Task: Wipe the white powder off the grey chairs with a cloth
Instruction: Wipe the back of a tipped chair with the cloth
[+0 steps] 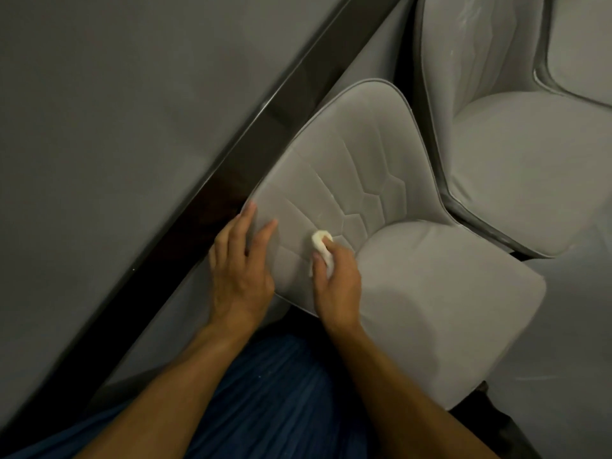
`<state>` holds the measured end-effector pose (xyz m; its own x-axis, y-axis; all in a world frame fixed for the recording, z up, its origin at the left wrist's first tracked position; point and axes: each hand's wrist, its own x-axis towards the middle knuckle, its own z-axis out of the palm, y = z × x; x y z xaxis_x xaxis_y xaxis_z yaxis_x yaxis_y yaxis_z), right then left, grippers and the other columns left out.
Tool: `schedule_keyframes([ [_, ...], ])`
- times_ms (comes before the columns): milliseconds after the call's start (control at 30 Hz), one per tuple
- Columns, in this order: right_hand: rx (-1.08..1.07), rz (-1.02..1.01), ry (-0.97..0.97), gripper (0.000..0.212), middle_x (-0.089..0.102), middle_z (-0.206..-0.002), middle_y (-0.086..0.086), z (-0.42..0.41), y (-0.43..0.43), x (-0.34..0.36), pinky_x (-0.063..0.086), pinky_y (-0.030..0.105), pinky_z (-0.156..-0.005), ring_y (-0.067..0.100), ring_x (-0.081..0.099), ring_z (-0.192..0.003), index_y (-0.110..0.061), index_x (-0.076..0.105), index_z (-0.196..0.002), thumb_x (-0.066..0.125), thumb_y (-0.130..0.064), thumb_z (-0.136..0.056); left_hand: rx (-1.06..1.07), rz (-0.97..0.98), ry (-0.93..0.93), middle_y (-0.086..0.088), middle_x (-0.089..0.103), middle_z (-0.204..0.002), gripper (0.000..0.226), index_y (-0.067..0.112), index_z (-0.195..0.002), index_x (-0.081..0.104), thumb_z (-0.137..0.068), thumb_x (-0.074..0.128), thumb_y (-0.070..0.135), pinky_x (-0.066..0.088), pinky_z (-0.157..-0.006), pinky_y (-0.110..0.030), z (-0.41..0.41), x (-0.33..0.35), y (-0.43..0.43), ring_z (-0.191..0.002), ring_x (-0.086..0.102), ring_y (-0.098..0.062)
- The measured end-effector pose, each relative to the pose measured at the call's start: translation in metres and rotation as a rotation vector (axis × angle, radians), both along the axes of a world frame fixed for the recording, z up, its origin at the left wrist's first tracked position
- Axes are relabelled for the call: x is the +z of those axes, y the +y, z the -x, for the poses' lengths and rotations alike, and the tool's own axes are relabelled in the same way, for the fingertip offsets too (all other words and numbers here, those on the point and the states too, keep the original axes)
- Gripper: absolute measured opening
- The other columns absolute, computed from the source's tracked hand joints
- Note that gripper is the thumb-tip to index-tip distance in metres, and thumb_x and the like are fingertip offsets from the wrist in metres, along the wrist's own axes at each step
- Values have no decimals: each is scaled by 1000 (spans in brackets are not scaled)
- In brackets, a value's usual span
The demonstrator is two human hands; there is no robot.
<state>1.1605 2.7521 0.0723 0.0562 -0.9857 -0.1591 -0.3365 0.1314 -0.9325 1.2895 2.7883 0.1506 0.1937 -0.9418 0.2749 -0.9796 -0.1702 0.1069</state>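
Item: cloth [320, 241]. Small, white, wadded. Pinched in the right hand [336, 283], fingers curled round it, only the upper end showing past the fingertips. Pressed against the backrest [347, 167] of the near grey chair [447, 293], low on the quilted panel, just beside the corner where backrest meets seat.

Right hand: closed round the cloth, knuckles toward the camera, wrist below the backrest's lower edge.

Left hand [240, 270]: holding nothing, fingers straight and spread, laid over the backrest's edge on the counter side, seemingly bracing it. Close beside the right hand, not touching it.

Key relation: unwiped quilting up and away from the cloth, toward the backrest's rounded top edge. Long stitched seams fanning the same way. Right hand the nearer and the only one equipped. Likely stroke: along the seams, away from the body.

White powder [470, 13]: faint streaks on the far grey chair [530, 177], well apart from both hands. On the near backrest, only pale traces in the seams, too faint to confirm.

Also present: counter [116, 111], grey top with dark edge, close alongside the near chair; blue garment [281, 392] below the forearms.
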Motion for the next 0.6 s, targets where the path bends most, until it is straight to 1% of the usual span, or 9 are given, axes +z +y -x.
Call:
schedule_keyframes([
  [67, 58, 88, -88, 33, 63, -117, 0, -13, -19, 18, 32, 2, -92, 4, 55, -105, -12, 63, -129, 63, -22, -97, -31, -10, -73, -20, 46, -150, 42, 11, -135, 60, -96, 45, 12, 41, -95, -57, 0, 7, -10, -132, 40, -36],
  [167, 167, 116, -94, 27, 65, -113, 0, -24, -28, 20, 44, 16, -88, 9, 59, -101, -15, 63, -125, 59, -23, -99, -196, -66, -205, -19, 48, -149, 42, 15, -137, 57, -95, 59, 16, 36, -104, -52, -1, 19, -40, -137, 39, -35],
  [233, 74, -52, -72, 21, 66, -107, 3, -23, -29, 1, 46, 26, -82, 17, 62, -98, -15, 64, -117, 59, -23, -98, -324, -149, -327, -21, 42, -153, 46, 14, -141, 54, -95, 51, 18, 26, -115, -50, -5, 27, -69, -144, 34, -37],
  [300, 1, -287, -44, 19, 69, -106, 6, -13, -34, -16, 45, 28, -80, 24, 64, -100, -16, 65, -113, 59, -27, -98, -391, -248, -459, -23, 30, -160, 56, 14, -148, 45, -93, 48, 23, 13, -123, -51, -9, 35, -99, -152, 21, -40],
  [333, -7, -336, -32, 20, 70, -106, 5, -7, -37, -21, 47, 29, -82, 24, 65, -99, -17, 66, -113, 59, -29, -98, -413, -283, -511, -24, 23, -163, 60, 15, -152, 40, -94, 48, 27, 8, -125, -52, -12, 37, -111, -154, 14, -41],
  [400, -43, -295, -60, 22, 69, -105, 1, 3, -42, -20, 52, 33, -89, 18, 65, -98, -19, 66, -115, 59, -31, -98, -461, -332, -610, -27, 12, -165, 62, 14, -157, 30, -98, 42, 31, 3, -126, -55, -16, 34, -124, -155, 5, -43],
  [433, -76, -239, -86, 24, 68, -109, 0, 4, -47, -15, 51, 32, -93, 13, 63, -100, -19, 66, -119, 60, -30, -98, -485, -349, -659, -29, 5, -165, 62, 13, -159, 24, -101, 34, 32, 2, -126, -55, -17, 30, -126, -154, 1, -45],
  [500, -118, -111, -127, 30, 64, -116, -3, -2, -56, -2, 46, 20, -95, 5, 57, -105, -18, 64, -127, 61, -27, -98, -508, -363, -708, -31, -5, -165, 62, 13, -161, 14, -103, 20, 35, 0, -126, -55, -17, 24, -128, -153, -7, -47],
  [600, -73, 16, -138, 31, 63, -115, -4, -20, -66, 12, 40, 7, -89, -1, 55, -101, -17, 63, -128, 60, -27, -99, -513, -382, -679, -31, -9, -164, 67, 13, -161, 9, -103, 26, 41, -1, -126, -55, -16, 23, -129, -153, -11, -47],
])
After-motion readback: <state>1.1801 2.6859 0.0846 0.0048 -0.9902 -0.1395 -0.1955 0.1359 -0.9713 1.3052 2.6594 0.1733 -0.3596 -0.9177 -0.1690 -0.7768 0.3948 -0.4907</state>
